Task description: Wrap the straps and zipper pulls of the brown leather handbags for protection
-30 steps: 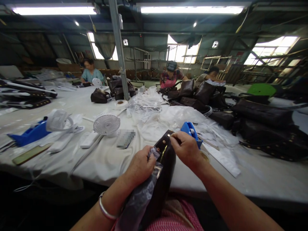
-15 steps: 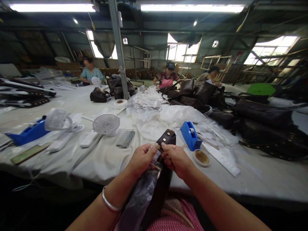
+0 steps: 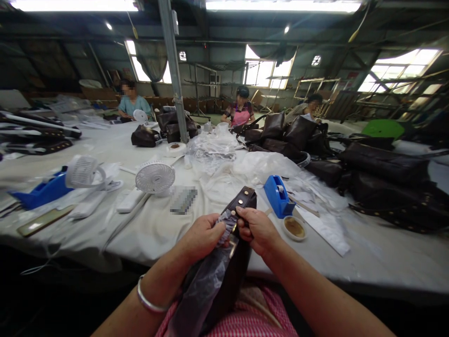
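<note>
A dark brown leather bag (image 3: pixel 235 276) rests on my lap against the table edge, its studded end (image 3: pixel 247 197) pointing away from me. Clear plastic film (image 3: pixel 201 292) covers its left side. Between the thumb and fingers of my left hand (image 3: pixel 203 234) is a bunched greyish wrap (image 3: pixel 225 225), whose material I cannot make out for sure. My right hand (image 3: pixel 258 230) pinches the bag's edge just below the round metal studs, the thumb beside one of them. Some of the fingers of both hands are hidden behind the bag.
Right of the bag stand a blue tape dispenser (image 3: pixel 278 196) and a tape roll (image 3: pixel 294 228). White fans (image 3: pixel 155 178) and another blue dispenser (image 3: pixel 45 189) are at left. Plastic sheets (image 3: pixel 213 145) and piled dark bags (image 3: pixel 382 187) lie farther off. Several people sit across the table.
My left hand has drawn slightly down and left from the studs, and the greyish bunched wrap now shows in it. More studs are uncovered. My right hand stays nearly in place.
</note>
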`<state>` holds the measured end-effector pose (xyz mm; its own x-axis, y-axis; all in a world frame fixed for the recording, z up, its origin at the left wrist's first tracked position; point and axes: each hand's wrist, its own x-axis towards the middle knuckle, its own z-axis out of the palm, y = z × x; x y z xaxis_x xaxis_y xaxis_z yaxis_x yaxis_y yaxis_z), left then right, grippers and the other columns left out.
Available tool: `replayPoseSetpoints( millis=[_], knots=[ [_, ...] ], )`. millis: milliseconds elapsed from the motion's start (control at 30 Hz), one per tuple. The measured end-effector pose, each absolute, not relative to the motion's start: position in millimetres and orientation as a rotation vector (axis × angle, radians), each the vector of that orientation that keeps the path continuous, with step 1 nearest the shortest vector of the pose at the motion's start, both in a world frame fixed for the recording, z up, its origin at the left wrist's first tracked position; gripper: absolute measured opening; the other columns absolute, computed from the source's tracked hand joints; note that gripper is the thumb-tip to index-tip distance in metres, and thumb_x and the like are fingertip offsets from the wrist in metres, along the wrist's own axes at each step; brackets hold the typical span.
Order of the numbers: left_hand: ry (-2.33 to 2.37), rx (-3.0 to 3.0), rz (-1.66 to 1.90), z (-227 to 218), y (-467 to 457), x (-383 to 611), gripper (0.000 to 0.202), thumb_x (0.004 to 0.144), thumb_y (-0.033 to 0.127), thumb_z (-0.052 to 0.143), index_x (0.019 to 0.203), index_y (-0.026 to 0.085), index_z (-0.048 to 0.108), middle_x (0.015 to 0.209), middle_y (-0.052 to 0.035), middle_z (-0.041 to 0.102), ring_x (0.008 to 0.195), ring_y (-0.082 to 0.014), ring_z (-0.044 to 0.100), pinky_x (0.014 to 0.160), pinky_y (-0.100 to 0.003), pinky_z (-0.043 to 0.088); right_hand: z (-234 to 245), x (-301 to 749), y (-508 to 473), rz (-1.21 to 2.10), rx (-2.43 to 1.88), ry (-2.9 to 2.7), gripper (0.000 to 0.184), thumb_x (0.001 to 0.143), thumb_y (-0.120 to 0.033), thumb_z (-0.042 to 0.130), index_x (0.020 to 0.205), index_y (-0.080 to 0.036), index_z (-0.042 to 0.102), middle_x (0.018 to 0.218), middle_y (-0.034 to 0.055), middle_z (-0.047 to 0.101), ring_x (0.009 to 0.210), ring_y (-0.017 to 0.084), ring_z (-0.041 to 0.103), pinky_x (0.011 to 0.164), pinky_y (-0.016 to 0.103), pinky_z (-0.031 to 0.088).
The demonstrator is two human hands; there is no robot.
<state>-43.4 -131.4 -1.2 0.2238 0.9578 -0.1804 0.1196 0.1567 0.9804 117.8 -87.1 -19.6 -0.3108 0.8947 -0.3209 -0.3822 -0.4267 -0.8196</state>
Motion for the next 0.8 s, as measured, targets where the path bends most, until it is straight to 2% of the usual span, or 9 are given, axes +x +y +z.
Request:
replayPoseSetpoints(
  millis=[200,400,467,533,633,700,800],
  knots=[
    [1.131,1.258,0.816,2.3,-131.2,-50.6,0.029,0.086,0.041,0.056,0.086,0.014,0.065,0.072,-0.0038,0.068,0.062,-0.0143,0.062,0.063,-0.025,0.049,-19.5,119.4,-89.7,1.877,-0.968,-0.777,0.036,0.068,-0.043,0.078,0.074,-0.016,0.055,0.05,-0.0081,0.046,0.034,0.001,0.029,0.033,0.015,0.014],
    [1.427,1.572,0.847,-3.0,-131.4,-57.8,0.036,0.09,0.048,0.054,0.076,0.016,0.064,0.065,-0.0001,0.062,0.059,-0.0144,0.056,0.053,-0.023,0.042,-20.0,117.6,-90.4,1.846,-0.959,-0.784,0.036,0.068,-0.044,0.078,0.074,-0.016,0.055,0.05,-0.008,0.047,0.034,0.002,0.031,0.032,0.015,0.015],
    [1.527,1.714,0.984,-0.7,-131.2,-55.0,0.028,0.09,0.043,0.057,0.085,0.017,0.064,0.074,-0.0016,0.064,0.067,-0.016,0.06,0.057,-0.024,0.046,-21.1,116.4,-90.1,1.828,-0.953,-0.799,0.037,0.069,-0.045,0.078,0.073,-0.017,0.054,0.05,-0.0082,0.046,0.034,0.002,0.032,0.032,0.015,0.016],
    [1.57,1.893,1.114,4.4,-130.8,-51.1,0.02,0.09,0.035,0.059,0.098,0.017,0.064,0.091,-0.0053,0.067,0.083,-0.0185,0.063,0.069,-0.026,0.05,-21.9,115.2,-89.9,1.806,-0.951,-0.815,0.038,0.07,-0.046,0.078,0.073,-0.017,0.054,0.049,-0.0082,0.046,0.034,0.002,0.033,0.032,0.015,0.016],
    [1.583,2.275,1.029,13.8,-130.1,-46.9,0.016,0.093,0.025,0.054,0.102,0.018,0.065,0.097,-0.0085,0.067,0.091,-0.0209,0.063,0.083,-0.031,0.05,-21.7,113.8,-90.3,1.77,-0.959,-0.83,0.04,0.069,-0.048,0.078,0.07,-0.017,0.052,0.049,-0.0082,0.046,0.034,0.002,0.033,0.032,0.015,0.016],
    [1.604,2.473,0.824,19.0,-130.0,-45.1,0.018,0.095,0.02,0.048,0.099,0.018,0.066,0.092,-0.0093,0.067,0.086,-0.0216,0.064,0.083,-0.034,0.051,-20.7,113.3,-90.6,1.76,-0.967,-0.832,0.042,0.068,-0.049,0.079,0.068,-0.018,0.05,0.049,-0.0081,0.046,0.034,0.002,0.033,0.032,0.015,0.016],
    [1.701,2.653,0.494,23.7,-130.5,-41.4,0.02,0.093,0.012,0.046,0.094,0.015,0.065,0.085,-0.0107,0.067,0.076,-0.0246,0.065,0.069,-0.035,0.051,-18.6,113.0,-90.6,1.761,-0.977,-0.834,0.044,0.066,-0.049,0.079,0.067,-0.019,0.048,0.05,-0.0084,0.045,0.034,0.002,0.032,0.032,0.015,0.015]
  ],
)
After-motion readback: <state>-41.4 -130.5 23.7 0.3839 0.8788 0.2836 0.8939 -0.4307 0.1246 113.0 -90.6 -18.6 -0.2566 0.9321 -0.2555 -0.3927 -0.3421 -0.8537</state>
